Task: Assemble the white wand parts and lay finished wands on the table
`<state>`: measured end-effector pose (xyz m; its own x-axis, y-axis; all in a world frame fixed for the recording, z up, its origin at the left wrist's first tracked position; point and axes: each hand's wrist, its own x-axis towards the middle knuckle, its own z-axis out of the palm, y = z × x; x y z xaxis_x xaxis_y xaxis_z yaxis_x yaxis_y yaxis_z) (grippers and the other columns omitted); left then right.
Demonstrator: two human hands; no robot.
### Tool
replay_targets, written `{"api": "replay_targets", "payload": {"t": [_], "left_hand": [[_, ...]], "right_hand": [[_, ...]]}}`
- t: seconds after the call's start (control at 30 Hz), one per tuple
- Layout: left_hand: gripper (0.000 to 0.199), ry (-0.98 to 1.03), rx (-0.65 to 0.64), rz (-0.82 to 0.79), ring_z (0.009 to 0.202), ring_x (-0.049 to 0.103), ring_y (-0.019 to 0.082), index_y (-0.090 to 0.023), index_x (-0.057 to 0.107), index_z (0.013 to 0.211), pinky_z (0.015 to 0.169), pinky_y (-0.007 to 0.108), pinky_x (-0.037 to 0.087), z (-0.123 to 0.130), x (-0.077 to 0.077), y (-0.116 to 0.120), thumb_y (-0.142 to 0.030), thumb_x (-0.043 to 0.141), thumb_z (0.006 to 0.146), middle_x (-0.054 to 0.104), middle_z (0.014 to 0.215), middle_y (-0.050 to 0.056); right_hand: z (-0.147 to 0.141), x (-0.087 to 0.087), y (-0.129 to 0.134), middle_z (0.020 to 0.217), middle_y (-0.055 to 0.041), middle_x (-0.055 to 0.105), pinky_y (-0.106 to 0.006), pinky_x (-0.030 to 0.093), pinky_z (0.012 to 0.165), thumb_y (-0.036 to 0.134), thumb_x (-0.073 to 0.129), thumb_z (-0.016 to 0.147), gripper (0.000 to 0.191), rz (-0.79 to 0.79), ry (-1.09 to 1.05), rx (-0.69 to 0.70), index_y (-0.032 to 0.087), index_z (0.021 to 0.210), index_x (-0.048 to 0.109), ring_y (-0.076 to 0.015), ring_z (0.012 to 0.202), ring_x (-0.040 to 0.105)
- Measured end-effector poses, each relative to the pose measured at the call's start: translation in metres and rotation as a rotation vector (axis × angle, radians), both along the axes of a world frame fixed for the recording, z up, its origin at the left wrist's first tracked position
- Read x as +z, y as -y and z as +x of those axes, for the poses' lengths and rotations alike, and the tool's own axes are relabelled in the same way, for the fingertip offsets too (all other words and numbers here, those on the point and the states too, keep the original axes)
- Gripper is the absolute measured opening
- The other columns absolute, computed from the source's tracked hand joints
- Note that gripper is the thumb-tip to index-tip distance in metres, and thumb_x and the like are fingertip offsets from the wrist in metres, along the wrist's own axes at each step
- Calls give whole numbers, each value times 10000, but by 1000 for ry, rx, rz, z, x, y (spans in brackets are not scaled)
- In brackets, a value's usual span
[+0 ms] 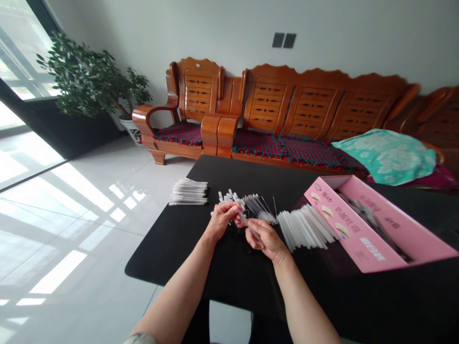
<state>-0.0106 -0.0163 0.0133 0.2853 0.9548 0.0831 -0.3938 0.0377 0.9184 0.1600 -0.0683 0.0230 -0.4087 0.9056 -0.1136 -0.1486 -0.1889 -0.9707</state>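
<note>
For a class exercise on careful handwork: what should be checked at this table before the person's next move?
1. Left hand and right hand working together above the black table: ok.
2. Aligned bundle of white tubes lying apart from the hands: ok.
3. Loose clear tubes lying to the right of the right hand: ok.
4. Pink cardboard box standing open on the table: ok.
5. Exact item between the fingers: cannot tell, too small and blurred.

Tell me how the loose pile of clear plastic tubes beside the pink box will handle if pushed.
The clear plastic tubes will probably feel light and fairly stiff, since they lie straight without sagging. Being thin and round, they look apt to roll and scatter when pushed. The glossy black tabletop may let them slide easily.
</note>
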Motion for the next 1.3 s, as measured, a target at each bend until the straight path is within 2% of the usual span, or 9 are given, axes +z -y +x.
{"api": "replay_targets", "payload": {"t": [0.13,0.3,0.4,0.57,0.7,0.87,0.93,1.17,1.3], "left_hand": [[340,-7,85,-8,520,542,103,-122,740,826,534,230,452,2,0,-1,-453,766,754,631,610,14],[347,16,170,-65,532,555,106,-115,748,812,539,229,458,1,-3,-4,-448,788,724,638,614,17],[340,29,108,-46,522,547,100,-115,742,818,545,227,455,-2,-2,-5,-445,777,744,632,606,14],[363,6,-14,-16,507,530,107,-111,731,811,537,241,456,-3,2,-2,-466,773,746,618,589,19],[350,-2,85,-12,512,542,108,-113,744,807,534,240,461,1,2,-1,-454,781,734,634,604,22],[327,19,200,-47,523,558,105,-118,752,804,557,237,471,2,-2,-2,-436,782,730,639,600,12],[321,26,177,-42,527,559,104,-119,750,809,559,234,468,0,-2,-3,-432,777,741,641,605,13],[325,8,-19,-6,509,528,103,-117,743,802,523,230,443,-2,2,-1,-438,769,760,613,584,15],[320,7,97,-21,505,539,99,-109,755,795,523,225,451,2,2,0,-420,793,733,633,592,24]], "right_hand": [[-1,0,-1,479,93,336,-209,167,410,515,504,922,386,126,120,-83,153,917,639,-60,415,198],[-16,3,0,598,13,484,-236,312,527,486,471,947,381,506,540,-304,178,806,645,-108,558,410],[-18,1,1,547,22,489,-224,296,477,510,447,955,408,393,436,-265,169,868,655,-99,493,399],[-6,1,1,490,49,506,-211,151,369,550,448,943,461,41,68,-2,134,1014,634,-59,348,240],[-7,2,1,488,80,363,-213,192,419,530,485,935,412,203,172,-104,150,899,639,-69,418,234],[-21,1,0,592,-13,525,-255,308,552,465,450,952,378,594,679,-380,177,842,668,-127,547,456],[-22,0,0,585,-14,535,-251,314,548,467,451,953,378,567,659,-376,174,862,674,-126,540,469],[-7,2,1,462,62,460,-215,161,369,566,424,947,482,37,95,-16,138,998,640,-64,342,228],[-11,2,0,486,68,383,-215,231,437,508,450,954,406,271,274,-155,159,857,634,-72,419,276]]}}
